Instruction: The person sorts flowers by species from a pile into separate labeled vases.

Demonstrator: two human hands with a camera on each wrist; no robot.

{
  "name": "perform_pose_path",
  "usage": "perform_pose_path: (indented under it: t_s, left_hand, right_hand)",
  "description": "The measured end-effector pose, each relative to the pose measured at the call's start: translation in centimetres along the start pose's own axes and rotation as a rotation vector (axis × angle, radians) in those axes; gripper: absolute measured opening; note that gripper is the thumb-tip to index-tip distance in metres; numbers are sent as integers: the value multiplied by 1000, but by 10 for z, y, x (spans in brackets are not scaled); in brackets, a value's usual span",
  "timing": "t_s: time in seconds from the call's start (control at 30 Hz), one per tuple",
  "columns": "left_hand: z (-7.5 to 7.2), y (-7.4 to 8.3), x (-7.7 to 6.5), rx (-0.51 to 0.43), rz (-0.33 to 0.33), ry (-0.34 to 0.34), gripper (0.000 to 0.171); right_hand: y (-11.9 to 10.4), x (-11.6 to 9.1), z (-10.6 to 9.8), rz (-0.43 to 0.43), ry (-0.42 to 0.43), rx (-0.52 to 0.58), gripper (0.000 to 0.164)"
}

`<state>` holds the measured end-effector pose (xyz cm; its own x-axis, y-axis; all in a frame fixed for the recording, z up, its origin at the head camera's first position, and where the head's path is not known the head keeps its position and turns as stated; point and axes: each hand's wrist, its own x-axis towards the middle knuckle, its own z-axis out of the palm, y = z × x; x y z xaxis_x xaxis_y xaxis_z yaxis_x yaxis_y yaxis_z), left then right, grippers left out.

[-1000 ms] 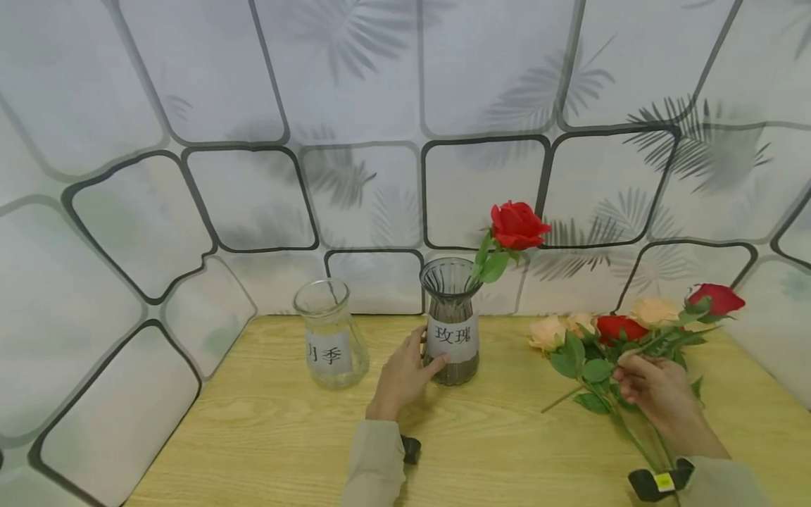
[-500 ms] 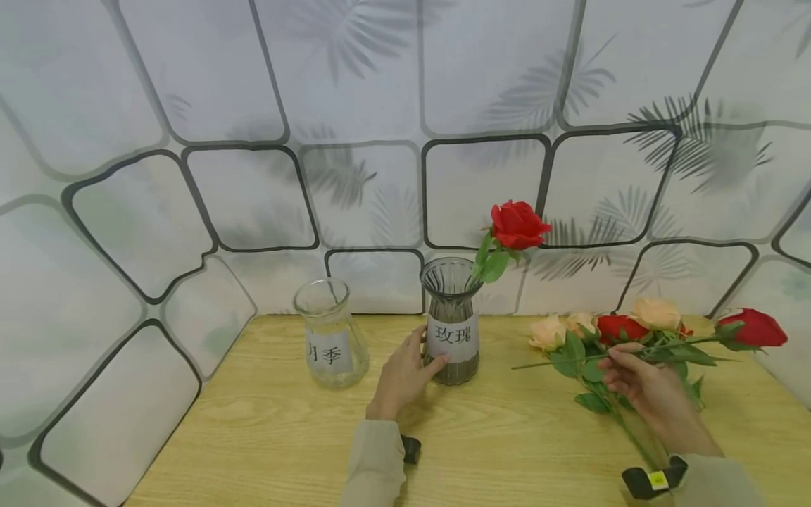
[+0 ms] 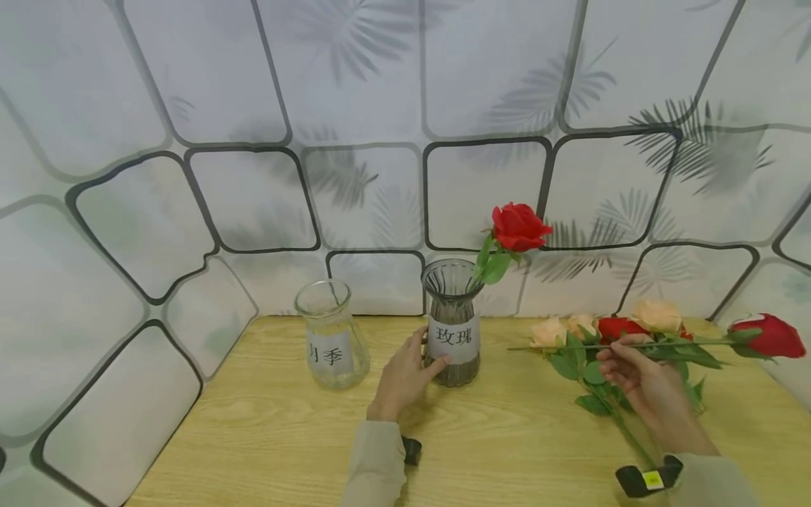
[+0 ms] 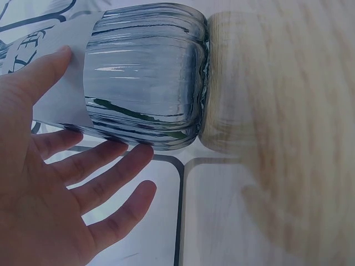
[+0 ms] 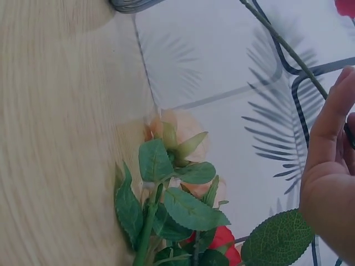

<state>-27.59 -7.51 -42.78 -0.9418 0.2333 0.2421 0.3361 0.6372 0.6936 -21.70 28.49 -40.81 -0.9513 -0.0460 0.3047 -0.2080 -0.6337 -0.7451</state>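
Observation:
My left hand (image 3: 402,377) holds the side of a grey ribbed glass vase (image 3: 461,370), its thumb on the white paper label and its other fingers along the far side. In the left wrist view the vase (image 4: 150,77) stands on the table; a green stem shows through its glass. One red rose (image 3: 519,227) leans out of its mouth to the right. With fingertips, my right hand (image 3: 652,394) pinches the thin stem of another red rose (image 3: 769,336). That rose lies almost level, bloom to the right and stem end to the left, above the other flowers.
A clear glass vase (image 3: 357,359) with a white label stands left of the grey one. Peach roses (image 3: 657,315) and a red rose (image 3: 614,328) lie with green leaves by my right hand. A patterned wall covering (image 3: 380,204) rises behind the wooden table (image 3: 272,422).
My right hand has drawn the red rose out from the pile and turned it level, its bloom swinging right and down. My left hand stays on the grey vase.

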Motion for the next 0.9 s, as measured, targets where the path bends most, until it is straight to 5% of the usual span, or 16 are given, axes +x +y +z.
perform_pose_path:
  t_s: [0.27,0.5,0.9]
  left_hand:
    - [1,0,0,4,13,-11,71]
    - [0,0,-1,-12,3,0,71]
    - [0,-1,-1,-23,9,-4,71]
  right_hand:
    - [4,-1,6,-21,-150,73,33]
    - [3,6,17,-80,-144,2,33]
    - [3,11,30,-98,-95,55,37]
